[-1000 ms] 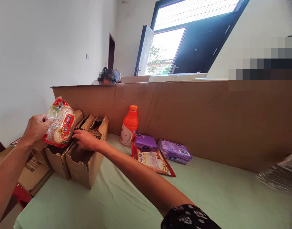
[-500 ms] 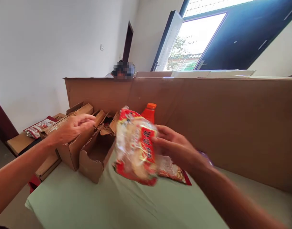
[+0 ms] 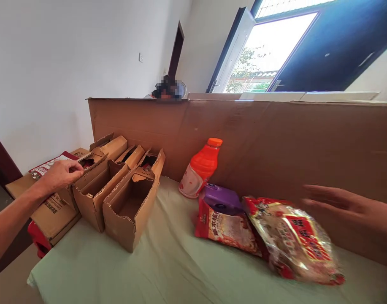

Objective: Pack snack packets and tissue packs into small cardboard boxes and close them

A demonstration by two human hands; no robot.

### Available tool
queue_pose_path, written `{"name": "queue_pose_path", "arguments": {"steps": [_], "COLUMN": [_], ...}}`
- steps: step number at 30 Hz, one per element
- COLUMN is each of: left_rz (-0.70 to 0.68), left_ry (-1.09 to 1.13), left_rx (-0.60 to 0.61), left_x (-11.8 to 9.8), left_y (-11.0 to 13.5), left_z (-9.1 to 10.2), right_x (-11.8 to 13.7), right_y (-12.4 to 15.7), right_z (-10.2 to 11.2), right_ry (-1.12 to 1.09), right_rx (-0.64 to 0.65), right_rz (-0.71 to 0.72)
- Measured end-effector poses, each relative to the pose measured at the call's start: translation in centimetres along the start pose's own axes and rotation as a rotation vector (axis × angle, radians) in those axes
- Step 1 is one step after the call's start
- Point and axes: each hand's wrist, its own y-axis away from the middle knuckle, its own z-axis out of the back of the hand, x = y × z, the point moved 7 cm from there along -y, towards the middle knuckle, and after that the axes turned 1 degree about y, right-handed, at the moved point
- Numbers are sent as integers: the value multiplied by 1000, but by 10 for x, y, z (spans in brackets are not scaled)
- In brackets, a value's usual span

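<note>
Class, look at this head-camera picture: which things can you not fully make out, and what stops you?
- Right hand: motion-blurred, so contact with the snack bag is unclear.
- Purple pack: partly covered by the red packet.
- Box contents: hidden by cardboard flaps.
- Left hand: fingertips hidden at a box's edge.
- Room beyond: blocked by the cardboard wall.

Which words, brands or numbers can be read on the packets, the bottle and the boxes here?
Rice cracker bag: red label with large white characters, too blurred to read.
Red snack packet: white characters along its left edge, too small to read.
Orange bottle: label faces away, no text legible.
Purple pack: no readable print.
Flat carton below the left hand: dark printed line, too small to read.
</note>
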Motion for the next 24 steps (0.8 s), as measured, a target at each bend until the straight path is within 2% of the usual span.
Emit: {"name": "queue_pose_path", "arguments": {"steps": [1,2,3,4,6,9,11,13,14,16,20,22,24], "left_rz": [-28,-51,-63,-68,-59,-36,-17,12,33,91,225,266,293], "left_ry": [7,12,15,15,10,-19,-68,-141,-182,-258,-358,-382,-400], "left_rx": [17,30,39,41,31,39,88,154,185,237,293,295,277], "left_x": [-6,-10,-12,-12,-7,3,11,20,26,40,63,67,65], "left_y": [5,9,13,16,17,7,-8,-26,-35,-53,-74,-79,-83], "left_z": [-4,-8,-12,-14,-17,-18,-20,-25,-29,-39,-63,-71,-70], "right_x": [17,37,64,92,152,244,281,293,293,288,277,275,275], "right_y": [-6,-10,-14,-15,-15,4,16,25,27,30,31,31,30], "right_z": [-20,-47,-78,-117,-195,-313,-377,-424,-439,-455,-459,-459,-461], "right_ry": [101,200,211,193,144,212,327,437,468,482,455,436,410], "right_rx": [35,98,151,241,325,497,591,742,793,839,846,855,863], "right_rz": [19,33,104,175,295,690,843,860,849,831,832,823,810]}}
